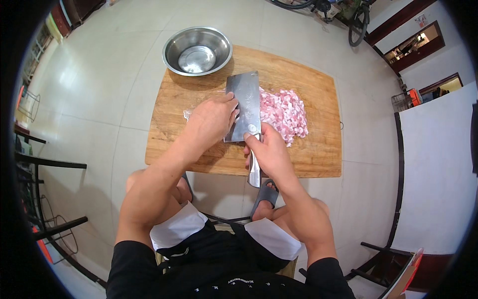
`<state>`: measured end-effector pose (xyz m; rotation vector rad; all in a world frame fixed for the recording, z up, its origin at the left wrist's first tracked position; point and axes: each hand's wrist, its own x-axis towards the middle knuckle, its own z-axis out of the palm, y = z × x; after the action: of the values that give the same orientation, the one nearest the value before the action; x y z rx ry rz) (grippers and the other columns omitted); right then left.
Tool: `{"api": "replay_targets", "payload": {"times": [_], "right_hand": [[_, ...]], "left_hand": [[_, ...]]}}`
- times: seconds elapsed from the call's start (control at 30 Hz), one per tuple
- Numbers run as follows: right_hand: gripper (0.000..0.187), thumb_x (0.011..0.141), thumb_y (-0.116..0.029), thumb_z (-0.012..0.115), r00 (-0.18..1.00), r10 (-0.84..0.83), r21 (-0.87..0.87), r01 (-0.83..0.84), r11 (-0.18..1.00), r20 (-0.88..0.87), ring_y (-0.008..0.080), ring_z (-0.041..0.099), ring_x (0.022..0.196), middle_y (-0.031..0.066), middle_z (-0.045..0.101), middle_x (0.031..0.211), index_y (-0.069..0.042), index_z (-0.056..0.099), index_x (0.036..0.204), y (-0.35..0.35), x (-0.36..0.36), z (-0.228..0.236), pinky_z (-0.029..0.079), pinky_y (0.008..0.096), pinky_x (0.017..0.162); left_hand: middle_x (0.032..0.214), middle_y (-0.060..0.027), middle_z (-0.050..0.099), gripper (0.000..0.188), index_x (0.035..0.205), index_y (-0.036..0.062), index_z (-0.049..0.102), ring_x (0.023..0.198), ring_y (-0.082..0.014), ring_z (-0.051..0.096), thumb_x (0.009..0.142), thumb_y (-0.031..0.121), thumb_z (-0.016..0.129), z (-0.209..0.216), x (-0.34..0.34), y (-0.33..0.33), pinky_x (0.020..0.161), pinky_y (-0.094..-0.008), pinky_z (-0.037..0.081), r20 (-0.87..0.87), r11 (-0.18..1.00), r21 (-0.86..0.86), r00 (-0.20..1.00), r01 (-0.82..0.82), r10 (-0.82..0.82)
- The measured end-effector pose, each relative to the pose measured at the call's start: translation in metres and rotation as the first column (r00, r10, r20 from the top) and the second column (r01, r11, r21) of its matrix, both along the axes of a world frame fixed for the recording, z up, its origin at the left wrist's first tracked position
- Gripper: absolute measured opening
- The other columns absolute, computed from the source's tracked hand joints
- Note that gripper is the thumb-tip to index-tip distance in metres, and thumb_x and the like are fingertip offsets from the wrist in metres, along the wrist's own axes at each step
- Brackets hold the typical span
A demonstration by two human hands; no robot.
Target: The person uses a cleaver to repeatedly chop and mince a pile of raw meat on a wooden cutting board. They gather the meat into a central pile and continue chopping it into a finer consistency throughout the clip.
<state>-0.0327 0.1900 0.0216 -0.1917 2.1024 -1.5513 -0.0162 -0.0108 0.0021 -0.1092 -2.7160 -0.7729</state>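
My right hand (270,152) is wrapped round the steel handle of a cleaver (244,102), its thumb at the base of the blade. The broad blade points away from me over a wooden cutting board (318,159). Against the left side of the blade, my left hand (211,119) is closed with curled fingers; what they hold is hidden. A small pale, shiny scrap (187,114) shows on the board beside that hand. Immediately right of the blade lies a spread heap of diced pink and white meat (288,113).
A stainless steel bowl (171,50) rests at the board's far left corner. Black metal legs (52,162) jut in from the left. A white-topped table (433,164) stands to the right, and a bicycle (356,27) is at the back. My slippered feet are below the board's near edge.
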Motion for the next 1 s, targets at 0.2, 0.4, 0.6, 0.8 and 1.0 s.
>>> {"api": "replay_targets", "payload": {"times": [0.2,0.4,0.6,0.8,1.0], "right_hand": [[0.029,0.101,-0.009,0.067,0.977,-0.013,-0.371,0.092,0.924,0.211,0.0151,0.065,0.056,0.0037,0.062,0.086,-0.002,0.058,0.128,0.011,0.009,0.008,0.053,0.0295,0.048],[0.030,0.102,-0.008,0.062,0.928,-0.070,-0.441,0.239,0.865,0.365,0.0139,0.064,0.057,0.0063,0.064,0.092,-0.006,0.054,0.131,0.019,0.021,0.005,0.052,0.0289,0.049],[0.027,0.104,-0.007,0.060,0.914,-0.134,-0.445,0.309,0.840,0.382,0.0135,0.064,0.059,0.0059,0.063,0.093,-0.007,0.054,0.130,0.023,0.033,0.011,0.053,0.0292,0.052],[0.031,0.105,-0.010,0.062,0.923,-0.152,-0.427,0.304,0.851,0.354,0.0121,0.062,0.060,0.0042,0.062,0.092,-0.008,0.056,0.135,0.048,0.031,0.025,0.051,0.0278,0.052],[0.033,0.105,-0.009,0.064,0.973,-0.228,-0.361,0.221,0.906,0.026,0.0091,0.060,0.059,0.0022,0.063,0.091,-0.002,0.059,0.138,0.102,0.004,0.046,0.049,0.0253,0.053]], "left_hand": [[0.130,-0.0242,0.074,0.029,0.121,-0.0053,0.074,0.127,-0.0413,0.067,0.097,0.010,0.072,0.004,-0.008,0.007,0.111,-0.0474,0.053,-0.096,0.995,-0.077,0.992,0.070,-0.077],[0.133,-0.0239,0.073,0.029,0.123,-0.0050,0.074,0.130,-0.0417,0.065,0.097,0.008,0.070,0.003,-0.017,0.020,0.114,-0.0486,0.050,-0.084,0.994,-0.021,0.991,0.107,-0.109],[0.137,-0.0227,0.072,0.031,0.126,-0.0041,0.073,0.133,-0.0418,0.064,0.097,0.006,0.067,-0.010,-0.022,0.032,0.116,-0.0497,0.049,-0.122,0.991,-0.020,0.983,0.133,-0.134],[0.138,-0.0201,0.071,0.031,0.128,-0.0018,0.073,0.131,-0.0410,0.064,0.098,0.005,0.066,-0.004,-0.020,0.030,0.114,-0.0481,0.051,-0.143,0.977,0.046,0.969,0.207,-0.199],[0.133,-0.0191,0.072,0.030,0.129,0.0017,0.073,0.124,-0.0401,0.066,0.099,0.007,0.068,0.016,-0.022,0.026,0.106,-0.0468,0.055,-0.175,0.964,0.170,0.969,0.204,-0.174]]}}
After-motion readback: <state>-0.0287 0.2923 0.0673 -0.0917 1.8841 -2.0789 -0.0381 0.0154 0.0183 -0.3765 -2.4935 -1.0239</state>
